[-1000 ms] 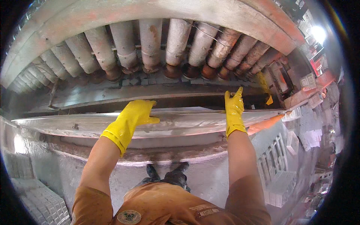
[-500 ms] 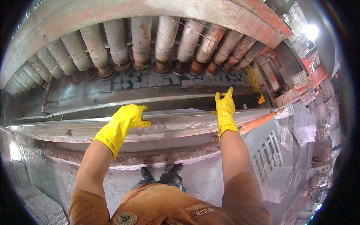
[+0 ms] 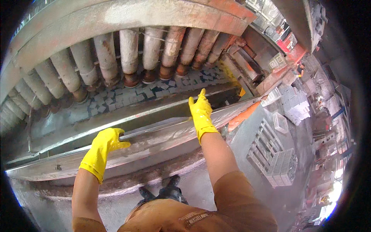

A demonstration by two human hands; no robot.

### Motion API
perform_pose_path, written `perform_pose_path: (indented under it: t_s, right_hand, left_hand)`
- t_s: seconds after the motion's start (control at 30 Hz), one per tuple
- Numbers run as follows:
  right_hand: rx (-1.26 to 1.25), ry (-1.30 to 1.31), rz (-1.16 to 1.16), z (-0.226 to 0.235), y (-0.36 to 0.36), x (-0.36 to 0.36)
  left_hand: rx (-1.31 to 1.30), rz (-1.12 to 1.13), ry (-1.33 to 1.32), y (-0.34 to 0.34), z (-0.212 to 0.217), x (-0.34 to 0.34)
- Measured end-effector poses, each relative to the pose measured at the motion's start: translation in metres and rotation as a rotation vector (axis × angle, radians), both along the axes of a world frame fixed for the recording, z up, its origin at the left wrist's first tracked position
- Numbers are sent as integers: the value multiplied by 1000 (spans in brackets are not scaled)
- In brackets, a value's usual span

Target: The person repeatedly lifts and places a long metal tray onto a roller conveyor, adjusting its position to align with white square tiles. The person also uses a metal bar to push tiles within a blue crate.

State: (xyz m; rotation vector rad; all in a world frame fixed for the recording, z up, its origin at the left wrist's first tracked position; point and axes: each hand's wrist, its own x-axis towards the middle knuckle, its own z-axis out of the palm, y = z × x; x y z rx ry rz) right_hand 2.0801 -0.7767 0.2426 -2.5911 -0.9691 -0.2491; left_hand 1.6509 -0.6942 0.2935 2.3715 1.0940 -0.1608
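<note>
My left hand [image 3: 102, 150], in a yellow rubber glove, is closed on the metal rim [image 3: 154, 127] of a long machine's front wall, fingers over the top and thumb on the near side. My right hand [image 3: 201, 113], gloved the same, rests at that rim farther right with thumb and forefinger stretched up and apart; it holds nothing I can see. Beyond the rim runs a trough with a pale inner ledge [image 3: 143, 113]. Behind it, flat grey stone pieces [image 3: 127, 96] lie scattered on a dark bed.
A row of thick vertical cylinders [image 3: 128, 50] with rusty lower ends stands over the bed, below a broad curved metal beam [image 3: 127, 13]. To the right are a slatted pallet [image 3: 262, 143], stacked pale blocks [image 3: 283, 166], an orange part [image 3: 245, 116] and a distant person [image 3: 300, 69].
My view has turned right, so the machine now slants upward to the right. My left hand has closed onto the rim. The right hand keeps nearly the same pose at the rim.
</note>
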Motion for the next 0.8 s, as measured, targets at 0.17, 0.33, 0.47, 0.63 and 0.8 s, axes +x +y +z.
perform_pose_path:
  t_s: [0.17,0.33,0.47,0.63,0.8]
  right_hand:
    - [-62,94,6,5,4,-10]
    - [-129,106,-16,10,9,-11]
    - [-107,82,8,-1,10,-7]
    - [-68,44,24,-6,8,-5]
    - [-120,54,12,-7,14,3]
  left_hand:
    - [-29,-21,79,3,5,-3]
    - [42,-33,25,7,-13,-11]
    - [1,-26,56,1,-1,-7]
    - [103,3,56,3,-22,-13]
    - [136,-4,35,3,-14,-12]
